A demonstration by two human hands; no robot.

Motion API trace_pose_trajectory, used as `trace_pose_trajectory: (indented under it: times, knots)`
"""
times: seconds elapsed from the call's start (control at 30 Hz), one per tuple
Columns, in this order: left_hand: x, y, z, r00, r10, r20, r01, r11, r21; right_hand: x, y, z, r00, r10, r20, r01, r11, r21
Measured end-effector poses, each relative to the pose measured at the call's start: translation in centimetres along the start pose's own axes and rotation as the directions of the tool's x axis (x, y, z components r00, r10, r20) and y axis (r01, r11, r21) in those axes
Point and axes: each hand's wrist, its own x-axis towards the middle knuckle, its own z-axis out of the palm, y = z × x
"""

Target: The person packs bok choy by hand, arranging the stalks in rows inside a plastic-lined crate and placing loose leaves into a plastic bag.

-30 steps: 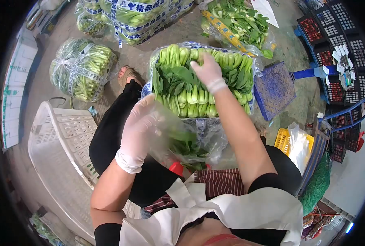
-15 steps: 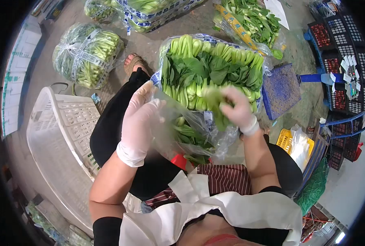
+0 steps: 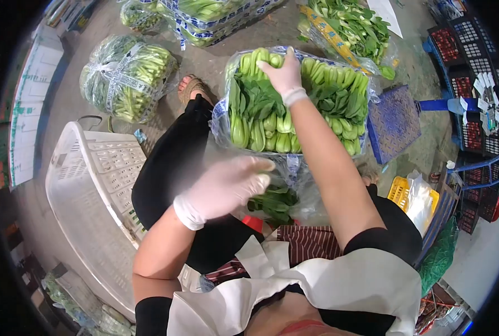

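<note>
In the head view, at left stands a white perforated plastic basket [image 3: 115, 165]. The left hand, in a thin white glove [image 3: 221, 190], is now lower and turned rightward, fingers loosely curved; I cannot tell if it pinches the clear plastic bag with dark leafy greens [image 3: 312, 197] beside it. The right hand, gloved likewise [image 3: 283, 73], has moved from near this bag to the far row of the green bok choy with pale stalks [image 3: 256, 134], which lies packed in a rectangular bundle lined with blue-and-white film. Its thumb is spread from the fingers; whether they grip a stalk, I cannot tell. So the work seems to be now at this row.
</note>
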Motion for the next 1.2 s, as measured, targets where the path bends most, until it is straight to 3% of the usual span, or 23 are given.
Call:
trace_pose_trajectory:
  times: [0.03,0.1,0.13,0.2,0.27,0.33,0.4,0.47,0.57,0.73,0.8,0.87,0.9,0.97,1.03,1.13,1.2]
  knots:
    - [0.3,-0.6,0.0,0.999,0.041,0.033,-0.044,0.996,0.08,0.4,-0.7,0.9,0.998,-0.04,-0.045,0.037,0.998,-0.06]
    - [0.4,-0.6,-0.1,0.998,0.035,0.043,-0.039,0.993,0.112,2.4,-2.5,0.9,0.974,-0.028,0.226,0.113,0.921,-0.373]
    - [0.3,0.0,0.0,0.999,0.014,0.038,-0.017,0.996,0.085,2.8,-3.8,0.5,0.961,0.035,0.275,0.123,0.836,-0.534]
    - [0.5,-0.3,0.0,0.999,0.024,0.04,-0.025,0.999,0.034,4.6,-5.3,0.2,0.908,0.046,0.416,0.241,0.755,-0.61]
    - [0.5,0.0,0.1,0.999,0.028,0.042,-0.031,0.996,0.079,6.3,-5.5,0.9,0.855,0.057,0.516,0.3,0.756,-0.581]
    - [0.6,1.1,0.3,0.998,0.009,0.057,-0.017,0.99,0.14,7.8,-5.1,2.1,0.687,0.067,0.724,0.437,0.758,-0.485]
    - [0.8,1.0,0.4,0.999,0.015,0.05,-0.022,0.991,0.131,8.7,-4.8,3.1,0.642,0.107,0.759,0.415,0.784,-0.461]
    - [0.7,1.1,0.4,0.999,0.022,0.043,-0.027,0.992,0.122,8.9,-3.9,3.7,0.573,-0.078,0.816,0.471,0.846,-0.25]
    - [0.5,1.4,0.0,0.999,-0.015,0.04,0.009,0.988,0.152,5.9,-6.3,0.0,0.625,-0.029,0.78,0.427,0.849,-0.311]
    - [0.1,0.7,-0.4,1.0,0.027,0.014,-0.028,0.994,0.104,5.9,0.5,-1.5,0.629,-0.374,0.682,0.413,0.904,0.114]
    - [0.0,1.2,-0.4,1.0,0.019,0.016,-0.021,0.99,0.142,5.3,0.6,-2.0,0.658,-0.374,0.654,0.348,0.921,0.176]
    - [0.2,1.5,-0.2,1.0,0.018,0.015,-0.02,0.983,0.185,5.4,0.4,-1.5,0.721,-0.364,0.589,0.477,0.878,-0.041]
    - [0.3,1.3,-0.2,0.999,0.041,0.01,-0.042,0.978,0.202,5.8,-1.0,-0.9,0.753,-0.205,0.625,0.399,0.898,-0.187]
    - [0.4,0.6,0.0,0.999,0.054,0.004,-0.053,0.973,0.223,7.1,-4.4,-0.3,0.658,0.098,0.747,0.296,0.878,-0.377]
    - [0.7,-0.1,0.1,0.988,0.147,-0.048,-0.137,0.977,0.162,8.1,-4.4,2.3,0.666,0.134,0.734,0.354,0.809,-0.469]
    - [0.5,0.8,0.3,0.994,0.102,-0.028,-0.094,0.973,0.21,7.1,-4.8,1.8,0.741,0.111,0.662,0.355,0.772,-0.527]
    - [0.5,1.1,0.4,0.993,0.115,-0.015,-0.107,0.961,0.256,6.8,-3.2,0.5,0.737,0.002,0.676,0.322,0.878,-0.353]
